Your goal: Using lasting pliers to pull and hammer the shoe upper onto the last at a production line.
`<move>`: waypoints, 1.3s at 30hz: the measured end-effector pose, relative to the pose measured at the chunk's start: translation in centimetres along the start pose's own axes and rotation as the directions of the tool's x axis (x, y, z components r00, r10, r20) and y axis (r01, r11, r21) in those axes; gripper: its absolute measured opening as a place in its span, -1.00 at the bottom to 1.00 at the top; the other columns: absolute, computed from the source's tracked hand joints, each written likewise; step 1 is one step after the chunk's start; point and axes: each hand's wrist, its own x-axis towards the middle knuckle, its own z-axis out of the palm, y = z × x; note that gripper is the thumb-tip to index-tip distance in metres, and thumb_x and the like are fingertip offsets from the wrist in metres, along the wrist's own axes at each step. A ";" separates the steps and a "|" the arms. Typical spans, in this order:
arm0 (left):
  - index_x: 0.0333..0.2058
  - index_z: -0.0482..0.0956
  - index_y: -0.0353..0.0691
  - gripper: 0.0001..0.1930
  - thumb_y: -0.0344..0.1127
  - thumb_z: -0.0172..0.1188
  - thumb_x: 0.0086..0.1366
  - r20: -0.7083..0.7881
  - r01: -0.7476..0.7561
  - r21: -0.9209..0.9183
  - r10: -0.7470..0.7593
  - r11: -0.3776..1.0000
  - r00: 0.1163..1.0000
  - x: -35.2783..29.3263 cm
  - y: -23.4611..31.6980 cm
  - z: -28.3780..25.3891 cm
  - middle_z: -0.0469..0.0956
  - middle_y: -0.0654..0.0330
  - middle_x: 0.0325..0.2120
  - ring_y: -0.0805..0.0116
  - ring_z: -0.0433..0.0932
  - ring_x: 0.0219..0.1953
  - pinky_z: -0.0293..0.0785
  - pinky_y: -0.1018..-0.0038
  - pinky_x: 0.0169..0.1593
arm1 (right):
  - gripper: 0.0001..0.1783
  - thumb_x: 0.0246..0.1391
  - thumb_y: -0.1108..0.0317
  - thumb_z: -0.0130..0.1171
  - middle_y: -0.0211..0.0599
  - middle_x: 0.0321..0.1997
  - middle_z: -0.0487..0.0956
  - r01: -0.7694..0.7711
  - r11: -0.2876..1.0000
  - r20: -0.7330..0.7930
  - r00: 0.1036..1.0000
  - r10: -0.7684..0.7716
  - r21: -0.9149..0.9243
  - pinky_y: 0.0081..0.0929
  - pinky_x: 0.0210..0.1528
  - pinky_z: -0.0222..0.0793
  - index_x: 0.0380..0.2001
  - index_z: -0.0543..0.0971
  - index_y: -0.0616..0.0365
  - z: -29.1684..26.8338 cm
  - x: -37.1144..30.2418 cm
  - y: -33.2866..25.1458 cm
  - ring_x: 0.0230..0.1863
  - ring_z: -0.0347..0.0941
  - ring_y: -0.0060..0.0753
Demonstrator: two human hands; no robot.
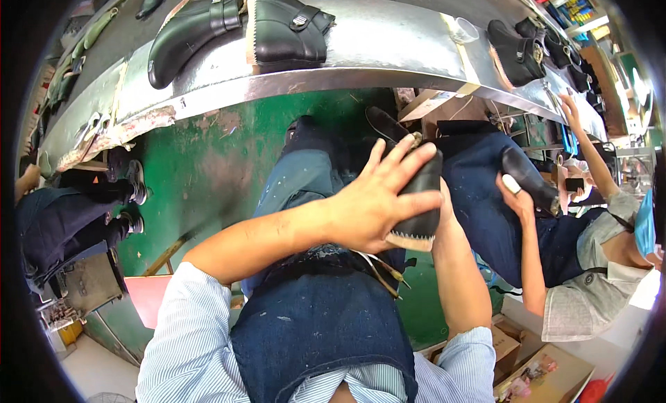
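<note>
A black leather boot [429, 170] is held over my lap, its pale serrated sole edge turned toward me. My left hand [388, 191] lies across it, fingers spread and stretched over the leather, thumb on its side. My right hand [446, 200] supports the boot from the right and underneath; most of its fingers are hidden behind it. Just below the boot, a few slim tools [381, 270] with pale and brown handles stick out at my apron [319, 320].
A metal-topped bench [388, 35] runs ahead, bearing a standing black boot [288, 31], a tilted black boot [191, 38] and a clear cup [463, 31]. At the right, a co-worker's hand [517, 198] holds another boot [531, 177]. Another person's legs [76, 215] are at left.
</note>
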 end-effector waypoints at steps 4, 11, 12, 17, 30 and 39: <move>0.17 0.36 -0.17 -0.22 -0.14 0.48 -0.03 -0.105 0.116 -0.250 -0.146 0.961 0.984 -1.3 -1.3 -2.0 0.08 -0.20 0.28 -0.25 0.10 0.34 0.07 0.10 0.37 | -0.26 0.30 -0.34 -0.26 -0.21 0.06 0.56 -0.167 0.810 -0.338 0.940 -0.041 -0.562 -0.24 -0.01 0.56 0.20 0.40 0.03 2.3 -0.2 2.5 0.10 0.51 -0.25; 0.25 0.24 -0.14 -0.22 -0.26 0.42 0.07 -0.189 0.538 -0.602 -0.760 0.590 0.622 -14.1 -6.6 -2.8 0.06 0.05 0.27 0.14 0.07 0.36 0.04 0.27 0.37 | -0.32 0.01 0.09 0.33 0.04 0.05 0.47 -0.078 -0.598 0.031 0.985 -0.170 -0.798 -0.16 0.09 0.43 0.07 0.40 0.36 -3.7 -8.4 7.6 0.06 0.42 0.12; 0.25 0.24 -0.14 -0.22 -0.26 0.42 0.07 -0.195 0.538 -0.602 -0.762 0.590 0.617 -14.1 -6.6 -3.0 0.06 0.05 0.27 0.14 0.07 0.36 0.04 0.27 0.37 | -0.30 -0.10 0.21 0.42 0.05 0.04 0.45 -0.101 -0.642 -0.040 0.993 -0.109 -0.760 -0.16 0.07 0.44 0.06 0.40 0.34 -3.9 -10.4 8.1 0.06 0.40 0.17; 0.25 0.24 -0.05 -0.24 -0.23 0.41 0.09 -0.140 0.605 -0.498 -0.746 0.622 0.651 -13.5 -6.2 -3.4 0.03 -0.01 0.28 0.04 0.00 0.39 0.01 0.21 0.39 | -0.29 -0.19 0.29 0.46 -0.01 0.08 0.40 -0.088 -0.695 -0.084 0.996 -0.039 -0.714 -0.13 0.02 0.46 0.04 0.40 0.30 -3.2 -10.7 8.4 0.03 0.41 0.14; 0.26 0.23 -0.17 -0.50 -0.24 0.06 0.39 -0.092 0.538 -0.522 -0.671 0.662 0.736 -12.5 -6.6 -2.7 0.07 0.00 0.35 0.10 0.00 0.43 -0.02 0.24 0.41 | -0.60 0.09 0.35 0.21 -0.27 -0.39 0.57 -0.435 -0.014 -0.420 0.877 -0.235 -0.900 -0.41 -0.22 0.45 -0.01 0.50 0.26 -0.6 -11.7 4.9 -0.34 0.51 -0.41; 0.28 0.18 -0.20 -0.46 -0.21 0.06 0.41 -0.045 0.540 -0.424 -0.612 0.727 0.789 -12.6 -7.1 -3.1 0.05 -0.07 0.34 0.04 0.06 0.41 0.03 0.26 0.41 | -0.54 0.28 0.25 0.14 -0.24 -0.04 0.56 -0.201 0.544 -0.092 0.971 0.220 -0.815 -0.46 -0.09 0.46 0.12 0.41 0.33 3.3 -1.4 6.5 -0.14 0.51 -0.45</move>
